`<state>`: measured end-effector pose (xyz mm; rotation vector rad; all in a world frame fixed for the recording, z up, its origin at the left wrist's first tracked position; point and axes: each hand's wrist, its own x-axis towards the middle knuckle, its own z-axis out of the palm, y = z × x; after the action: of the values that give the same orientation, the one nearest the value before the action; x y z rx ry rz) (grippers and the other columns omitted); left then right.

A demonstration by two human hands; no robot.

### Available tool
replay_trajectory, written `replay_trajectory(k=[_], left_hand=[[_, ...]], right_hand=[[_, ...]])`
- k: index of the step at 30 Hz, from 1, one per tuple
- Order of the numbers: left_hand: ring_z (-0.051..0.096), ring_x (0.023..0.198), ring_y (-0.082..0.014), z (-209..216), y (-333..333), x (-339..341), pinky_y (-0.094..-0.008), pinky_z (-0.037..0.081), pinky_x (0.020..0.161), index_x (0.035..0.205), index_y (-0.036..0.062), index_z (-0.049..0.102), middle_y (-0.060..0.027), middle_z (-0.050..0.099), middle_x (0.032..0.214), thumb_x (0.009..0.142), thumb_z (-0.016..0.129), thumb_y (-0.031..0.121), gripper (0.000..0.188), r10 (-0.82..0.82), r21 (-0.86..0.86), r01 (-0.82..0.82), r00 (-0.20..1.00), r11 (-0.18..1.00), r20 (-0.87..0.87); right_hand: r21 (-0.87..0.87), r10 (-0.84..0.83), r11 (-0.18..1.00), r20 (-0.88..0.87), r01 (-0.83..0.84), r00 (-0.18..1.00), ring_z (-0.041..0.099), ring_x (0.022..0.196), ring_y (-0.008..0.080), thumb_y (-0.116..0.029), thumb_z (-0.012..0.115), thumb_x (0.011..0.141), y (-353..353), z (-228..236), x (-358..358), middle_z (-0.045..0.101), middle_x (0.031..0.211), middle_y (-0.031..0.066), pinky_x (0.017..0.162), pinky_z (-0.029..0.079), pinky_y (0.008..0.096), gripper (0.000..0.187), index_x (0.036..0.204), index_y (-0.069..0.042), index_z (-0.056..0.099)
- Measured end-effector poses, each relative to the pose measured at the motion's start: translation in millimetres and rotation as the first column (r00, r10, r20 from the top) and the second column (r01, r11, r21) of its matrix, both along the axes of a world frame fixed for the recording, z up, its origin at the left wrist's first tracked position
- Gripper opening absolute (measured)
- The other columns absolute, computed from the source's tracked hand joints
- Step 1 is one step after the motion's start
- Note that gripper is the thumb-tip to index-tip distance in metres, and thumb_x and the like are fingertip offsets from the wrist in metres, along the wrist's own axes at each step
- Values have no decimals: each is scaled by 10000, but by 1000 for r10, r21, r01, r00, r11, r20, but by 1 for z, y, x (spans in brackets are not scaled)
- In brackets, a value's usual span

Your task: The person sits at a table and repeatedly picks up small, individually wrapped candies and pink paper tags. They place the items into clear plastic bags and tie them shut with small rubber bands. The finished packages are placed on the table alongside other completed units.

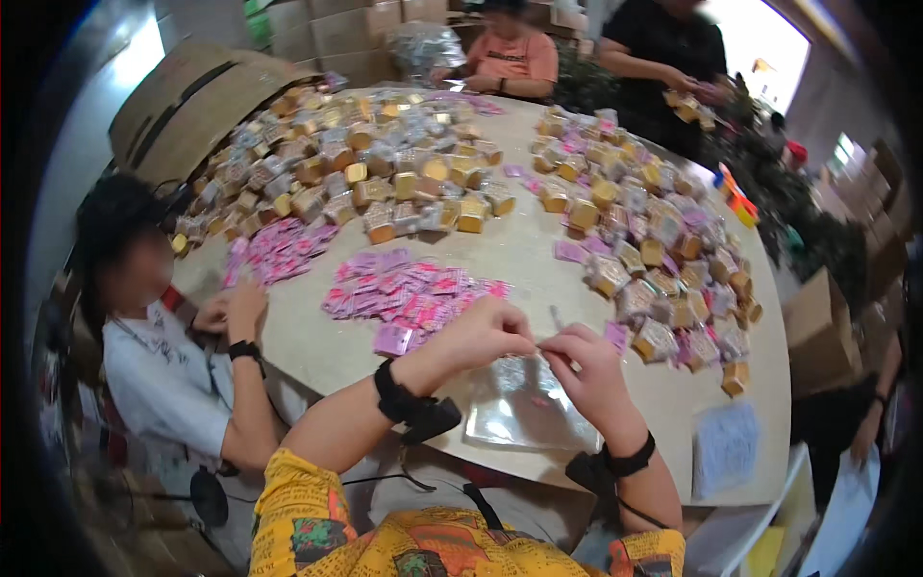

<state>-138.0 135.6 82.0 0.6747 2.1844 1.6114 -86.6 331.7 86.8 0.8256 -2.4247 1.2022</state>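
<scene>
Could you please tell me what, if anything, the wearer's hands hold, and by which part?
That cannot be told: left hand and right hand have fingers close together near the clear plastic, but anything between them is too small to identify.

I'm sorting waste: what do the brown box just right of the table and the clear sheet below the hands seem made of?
Brown box: probably cardboard, matte, judging by its flat tan panels.
Clear sheet: likely plastic, glossy, given its glare spots.

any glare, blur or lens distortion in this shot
Head view: bright opening at upper right blown out; white glare on the clear plastic below the left hand and right hand; fisheye corners black; person at left has a blurred face.
</scene>
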Motion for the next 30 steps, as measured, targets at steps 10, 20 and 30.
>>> replay_trajectory(k=[10,20,30], left_hand=[[601,656,-109,7,-4,-32,-253,458,584,790,17,695,-53,651,692,773,670,155,142,-85,32,79,928,996,363],[526,1067,-405,14,-63,-200,-478,478,838,1217,130,532,-239,510,1153,711,723,219,548,281,-346,-791,529,504,-800],[525,1061,-414,-23,-78,-243,-454,491,848,1181,64,539,-231,506,1113,799,579,90,385,357,-293,-822,495,488,-792]], right_hand=[[362,59,926,-425,110,903,567,670,266,-7,638,686,-13,-1,-26,514,724,99,580,469,359,163,836,-13,575],[223,-167,947,-274,232,947,570,611,281,28,655,680,10,-8,-34,571,713,113,552,451,366,128,784,-16,594],[150,-211,956,-253,254,944,561,584,269,30,650,707,19,-6,-24,563,693,114,531,446,350,99,781,-9,597]])
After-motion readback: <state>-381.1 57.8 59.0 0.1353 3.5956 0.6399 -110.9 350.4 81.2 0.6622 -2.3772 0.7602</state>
